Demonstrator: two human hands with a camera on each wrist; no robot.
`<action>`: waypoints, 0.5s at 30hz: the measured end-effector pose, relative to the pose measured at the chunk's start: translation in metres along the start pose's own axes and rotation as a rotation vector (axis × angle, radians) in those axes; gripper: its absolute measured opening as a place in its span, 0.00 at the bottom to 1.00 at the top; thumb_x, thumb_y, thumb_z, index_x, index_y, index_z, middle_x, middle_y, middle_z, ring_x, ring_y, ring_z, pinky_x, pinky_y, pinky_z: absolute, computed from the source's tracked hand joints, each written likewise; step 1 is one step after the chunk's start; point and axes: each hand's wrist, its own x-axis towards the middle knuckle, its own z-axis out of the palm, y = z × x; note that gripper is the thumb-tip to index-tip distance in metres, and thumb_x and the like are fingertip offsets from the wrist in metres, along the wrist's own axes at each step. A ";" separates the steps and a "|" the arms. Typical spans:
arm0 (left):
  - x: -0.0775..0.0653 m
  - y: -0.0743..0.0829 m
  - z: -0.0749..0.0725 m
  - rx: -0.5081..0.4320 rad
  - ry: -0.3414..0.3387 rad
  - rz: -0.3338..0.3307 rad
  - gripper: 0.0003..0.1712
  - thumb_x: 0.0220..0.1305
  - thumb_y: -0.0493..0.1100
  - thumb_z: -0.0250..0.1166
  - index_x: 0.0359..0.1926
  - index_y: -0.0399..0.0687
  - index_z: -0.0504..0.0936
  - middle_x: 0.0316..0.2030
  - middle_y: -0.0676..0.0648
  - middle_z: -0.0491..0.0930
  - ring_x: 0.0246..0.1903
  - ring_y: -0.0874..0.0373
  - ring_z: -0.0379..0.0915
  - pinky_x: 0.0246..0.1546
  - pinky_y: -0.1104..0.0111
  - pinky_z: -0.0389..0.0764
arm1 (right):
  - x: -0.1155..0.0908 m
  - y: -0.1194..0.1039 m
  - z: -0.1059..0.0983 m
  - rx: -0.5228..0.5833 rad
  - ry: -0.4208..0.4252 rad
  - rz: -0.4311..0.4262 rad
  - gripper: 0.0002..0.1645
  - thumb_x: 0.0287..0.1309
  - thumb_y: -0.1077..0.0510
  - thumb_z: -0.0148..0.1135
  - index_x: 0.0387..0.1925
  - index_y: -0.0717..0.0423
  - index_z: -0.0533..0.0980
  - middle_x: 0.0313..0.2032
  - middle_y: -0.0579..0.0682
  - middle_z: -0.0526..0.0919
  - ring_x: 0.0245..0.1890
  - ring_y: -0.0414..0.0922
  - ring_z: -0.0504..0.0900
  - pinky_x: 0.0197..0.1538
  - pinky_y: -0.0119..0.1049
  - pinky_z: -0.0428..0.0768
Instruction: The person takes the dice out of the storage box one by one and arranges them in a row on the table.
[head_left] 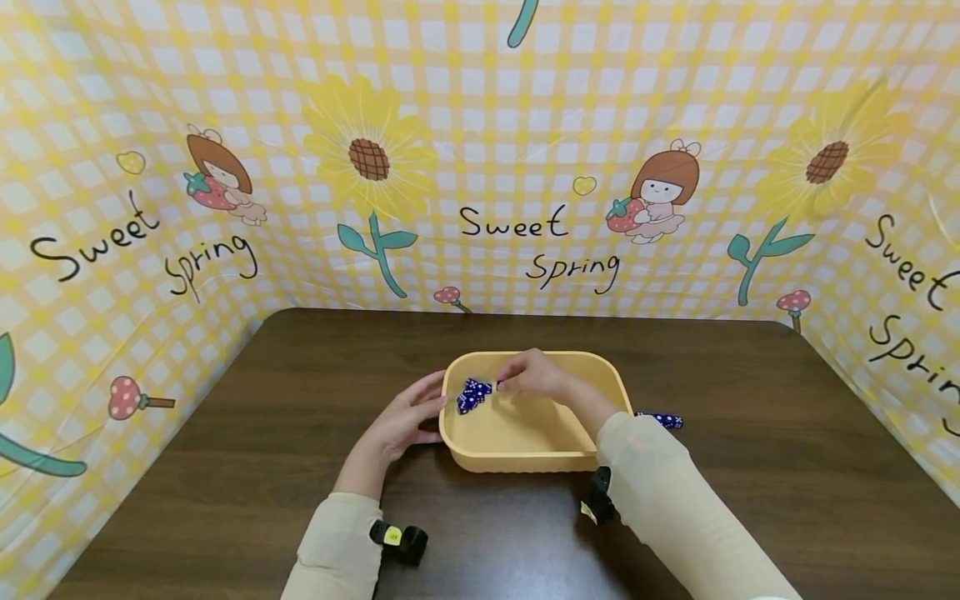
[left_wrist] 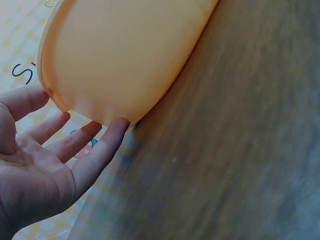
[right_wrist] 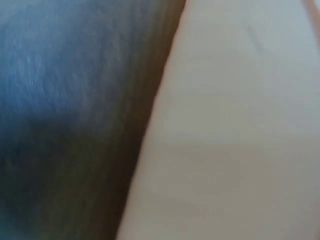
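Observation:
A pale yellow plastic basin (head_left: 525, 461) sits on the brown table in the head view. Inside it, toward the left end, lie several dark blue dice with white dots (head_left: 472, 397). My right hand (head_left: 536, 375) reaches over them into the basin and pinches a blue die (head_left: 500, 385), mostly covered by the fingertips. My left hand (head_left: 405, 417) touches the basin's left end from outside. In the left wrist view the extended fingertips (left_wrist: 119, 125) rest along its wall. The right wrist view shows the basin's outer side (right_wrist: 225, 125) close up, without the hand.
More blue dice (head_left: 663, 420) lie in a row on the table to the right of the basin, partly hidden by the right forearm. A yellow checked cloth (head_left: 510, 150) with printed flowers hangs behind and at both sides of the table (head_left: 225, 467).

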 end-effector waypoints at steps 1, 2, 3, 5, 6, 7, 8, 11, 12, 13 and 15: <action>0.000 0.000 0.000 0.006 -0.005 0.005 0.29 0.61 0.36 0.51 0.62 0.50 0.56 0.59 0.38 0.57 0.51 0.41 0.61 0.35 0.53 0.73 | -0.001 -0.002 -0.002 -0.011 0.011 -0.011 0.07 0.46 0.67 0.60 0.30 0.69 0.77 0.25 0.52 0.79 0.26 0.42 0.74 0.35 0.42 0.75; 0.000 0.000 0.000 0.001 -0.002 0.002 0.29 0.60 0.36 0.52 0.62 0.50 0.56 0.59 0.39 0.57 0.51 0.41 0.60 0.35 0.52 0.73 | -0.002 -0.003 -0.005 -0.012 0.021 -0.013 0.07 0.45 0.67 0.61 0.30 0.68 0.77 0.25 0.51 0.79 0.26 0.42 0.74 0.36 0.42 0.75; 0.000 0.000 0.000 0.003 -0.005 0.006 0.29 0.61 0.36 0.51 0.62 0.50 0.56 0.59 0.38 0.57 0.51 0.41 0.60 0.35 0.52 0.73 | -0.003 -0.004 -0.008 -0.017 0.031 -0.013 0.07 0.45 0.66 0.61 0.30 0.67 0.77 0.25 0.50 0.79 0.27 0.42 0.74 0.36 0.43 0.74; 0.000 0.000 0.000 0.000 -0.001 0.005 0.29 0.60 0.36 0.52 0.62 0.50 0.57 0.59 0.38 0.57 0.51 0.41 0.60 0.35 0.52 0.73 | -0.004 -0.006 -0.014 -0.012 0.053 -0.008 0.09 0.45 0.65 0.62 0.31 0.67 0.77 0.25 0.49 0.80 0.28 0.45 0.75 0.37 0.43 0.74; 0.000 0.000 0.000 -0.003 0.004 0.003 0.29 0.60 0.36 0.52 0.62 0.50 0.57 0.59 0.38 0.58 0.51 0.41 0.60 0.35 0.52 0.73 | -0.005 -0.007 -0.017 -0.007 0.063 -0.006 0.09 0.46 0.65 0.62 0.31 0.67 0.77 0.26 0.50 0.80 0.29 0.47 0.76 0.38 0.44 0.74; 0.000 0.000 0.000 0.001 0.001 0.007 0.29 0.60 0.37 0.52 0.62 0.50 0.57 0.59 0.38 0.58 0.51 0.41 0.60 0.35 0.51 0.72 | -0.006 -0.008 -0.021 -0.004 0.072 -0.002 0.10 0.46 0.64 0.62 0.32 0.67 0.77 0.26 0.50 0.80 0.30 0.48 0.76 0.38 0.45 0.73; 0.000 0.000 0.000 -0.006 0.004 0.002 0.28 0.60 0.36 0.52 0.62 0.50 0.57 0.59 0.39 0.58 0.51 0.41 0.60 0.35 0.51 0.72 | -0.007 -0.009 -0.024 0.000 0.080 0.005 0.10 0.47 0.64 0.61 0.33 0.67 0.77 0.27 0.51 0.80 0.31 0.50 0.76 0.40 0.46 0.73; 0.000 -0.001 0.000 -0.004 0.003 0.003 0.28 0.60 0.36 0.52 0.62 0.50 0.57 0.59 0.39 0.58 0.51 0.41 0.61 0.35 0.51 0.72 | -0.011 -0.011 -0.036 -0.008 0.106 0.022 0.10 0.48 0.62 0.61 0.34 0.65 0.76 0.29 0.51 0.80 0.34 0.52 0.76 0.41 0.47 0.71; 0.000 -0.001 0.000 -0.002 0.001 0.004 0.28 0.61 0.36 0.51 0.62 0.50 0.57 0.59 0.38 0.58 0.51 0.41 0.61 0.35 0.51 0.72 | -0.012 -0.012 -0.039 -0.010 0.112 0.027 0.10 0.48 0.62 0.60 0.34 0.64 0.76 0.29 0.51 0.80 0.35 0.52 0.76 0.42 0.47 0.71; 0.000 -0.001 0.000 0.000 0.002 0.005 0.28 0.61 0.36 0.51 0.62 0.50 0.56 0.59 0.38 0.58 0.51 0.41 0.61 0.35 0.51 0.72 | -0.013 -0.012 -0.043 -0.015 0.118 0.037 0.10 0.49 0.61 0.60 0.34 0.63 0.76 0.30 0.50 0.80 0.35 0.52 0.76 0.42 0.47 0.70; 0.000 -0.001 0.000 -0.004 -0.002 0.003 0.28 0.61 0.36 0.51 0.62 0.50 0.57 0.59 0.39 0.58 0.51 0.41 0.60 0.36 0.51 0.72 | -0.015 -0.011 -0.051 -0.014 0.130 0.052 0.10 0.49 0.60 0.60 0.34 0.62 0.77 0.31 0.50 0.79 0.35 0.51 0.76 0.42 0.46 0.70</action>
